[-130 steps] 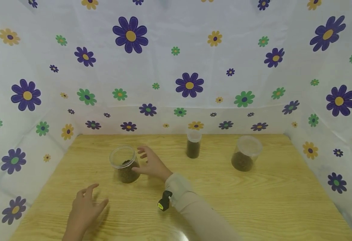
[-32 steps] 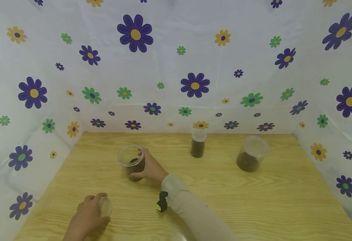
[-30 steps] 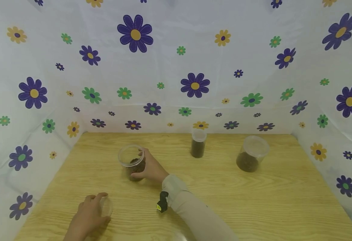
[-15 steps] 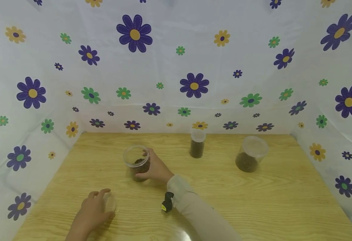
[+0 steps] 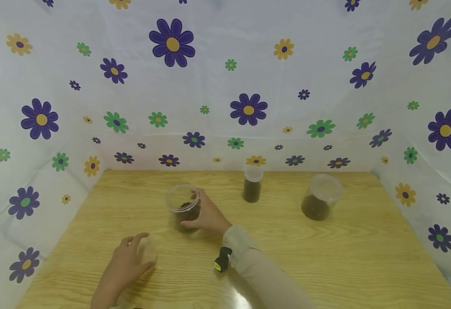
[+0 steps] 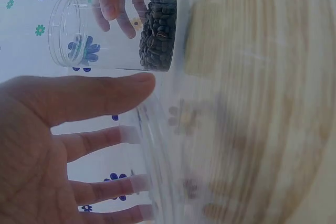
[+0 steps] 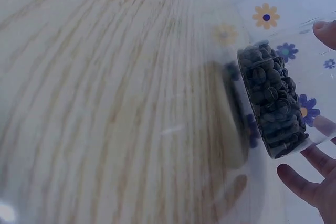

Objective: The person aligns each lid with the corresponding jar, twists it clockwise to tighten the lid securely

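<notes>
While the right hand [image 5: 210, 216] grips the open jar [image 5: 181, 210] of dark beans [image 6: 159, 36] left of centre, its side hold presumably leaves the top uncovered. The nearer left hand [image 5: 124, 265] pinches a clear lid [image 5: 148, 251] by the edge, likely keeping its face free. To the right stand a narrow jar [image 5: 252, 191] and a wide jar [image 5: 319, 201]. No writing or brand is readable.

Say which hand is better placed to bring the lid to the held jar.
Probably the left hand: it holds the clear lid, while the right hand is occupied gripping the jar.
</notes>
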A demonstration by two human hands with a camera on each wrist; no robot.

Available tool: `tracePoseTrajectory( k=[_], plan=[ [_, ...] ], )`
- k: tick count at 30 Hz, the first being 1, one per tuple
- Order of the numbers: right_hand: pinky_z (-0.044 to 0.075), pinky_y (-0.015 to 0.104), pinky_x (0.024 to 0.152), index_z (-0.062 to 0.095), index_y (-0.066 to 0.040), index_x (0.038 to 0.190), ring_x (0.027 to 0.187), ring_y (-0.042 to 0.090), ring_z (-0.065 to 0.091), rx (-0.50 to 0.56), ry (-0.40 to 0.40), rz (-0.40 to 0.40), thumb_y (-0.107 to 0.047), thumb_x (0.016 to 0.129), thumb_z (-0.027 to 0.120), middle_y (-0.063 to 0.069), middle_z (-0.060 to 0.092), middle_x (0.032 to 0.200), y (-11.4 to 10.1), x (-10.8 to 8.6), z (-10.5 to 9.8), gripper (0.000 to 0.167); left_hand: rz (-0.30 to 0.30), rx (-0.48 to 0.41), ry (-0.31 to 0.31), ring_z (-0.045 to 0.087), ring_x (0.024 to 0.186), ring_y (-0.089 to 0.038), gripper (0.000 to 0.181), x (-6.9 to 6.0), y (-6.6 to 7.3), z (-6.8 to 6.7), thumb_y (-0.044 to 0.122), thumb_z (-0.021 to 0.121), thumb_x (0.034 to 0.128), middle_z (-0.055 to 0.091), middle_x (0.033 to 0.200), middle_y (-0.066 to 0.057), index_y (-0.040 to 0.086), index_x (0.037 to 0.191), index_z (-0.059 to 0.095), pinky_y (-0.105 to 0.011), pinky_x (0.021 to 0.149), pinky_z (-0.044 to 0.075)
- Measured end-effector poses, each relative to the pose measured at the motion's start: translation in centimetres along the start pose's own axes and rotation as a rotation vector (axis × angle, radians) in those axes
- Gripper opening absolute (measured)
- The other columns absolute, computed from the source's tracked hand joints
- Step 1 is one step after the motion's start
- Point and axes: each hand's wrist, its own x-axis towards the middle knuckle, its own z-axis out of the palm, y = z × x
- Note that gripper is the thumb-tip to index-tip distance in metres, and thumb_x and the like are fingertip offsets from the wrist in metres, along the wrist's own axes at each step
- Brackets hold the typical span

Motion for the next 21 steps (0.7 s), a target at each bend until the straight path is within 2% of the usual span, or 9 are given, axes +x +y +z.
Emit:
tracePoseTrajectory(
  k=[4, 10, 14, 21],
  plan=[
    [0.043, 0.045, 0.103, 0.023, -0.014, 0.144, 0.125, 0.031, 0.048, 0.001, 0.015, 0.011, -0.034, 0.07, 0.082, 0.008, 0.044, 0.137, -0.1, -0.4, -0.6, 0.097, 0.034, -0.05, 0.044, 0.048, 0.111, -0.054, 0.074, 0.4, 0.7, -0.1, 0.026, 0.077, 0.0758, 0.038, 0.13, -0.035, 0.004, 0.136, 0.039, -0.062, 0.082, 0.047],
    [0.042, 0.046, 0.103, 0.026, -0.013, 0.142, 0.125, 0.03, 0.048, -0.008, 0.037, 0.013, -0.033, 0.069, 0.083, 0.008, 0.045, 0.136, -0.2, -0.9, -1.6, 0.095, 0.113, -0.074, 0.127, 0.046, 0.113, -0.054, 0.075, 1.1, 1.9, -0.3, 0.021, 0.079, 0.0742, 0.04, 0.13, -0.033, 0.003, 0.136, 0.04, -0.063, 0.083, 0.047],
    [0.041, 0.046, 0.105, 0.026, -0.013, 0.143, 0.125, 0.031, 0.048, -0.01, 0.037, 0.007, -0.032, 0.069, 0.084, 0.009, 0.045, 0.137, -0.1, -1.4, -2.1, 0.096, 0.135, -0.09, 0.14, 0.045, 0.114, -0.055, 0.075, 1.4, 2.6, -0.3, 0.019, 0.078, 0.0745, 0.039, 0.131, -0.033, 0.002, 0.136, 0.04, -0.063, 0.083, 0.047],
    [0.04, 0.045, 0.106, 0.024, -0.018, 0.144, 0.127, 0.031, 0.046, 0.001, 0.037, 0.017, -0.03, 0.069, 0.083, 0.009, 0.044, 0.137, 0.4, -2.3, -3.1, 0.097, 0.126, -0.097, 0.126, 0.047, 0.113, -0.053, 0.074, 1.6, 3.2, -0.3, 0.021, 0.078, 0.0754, 0.038, 0.132, -0.033, 0.003, 0.137, 0.04, -0.061, 0.082, 0.048]
  ],
)
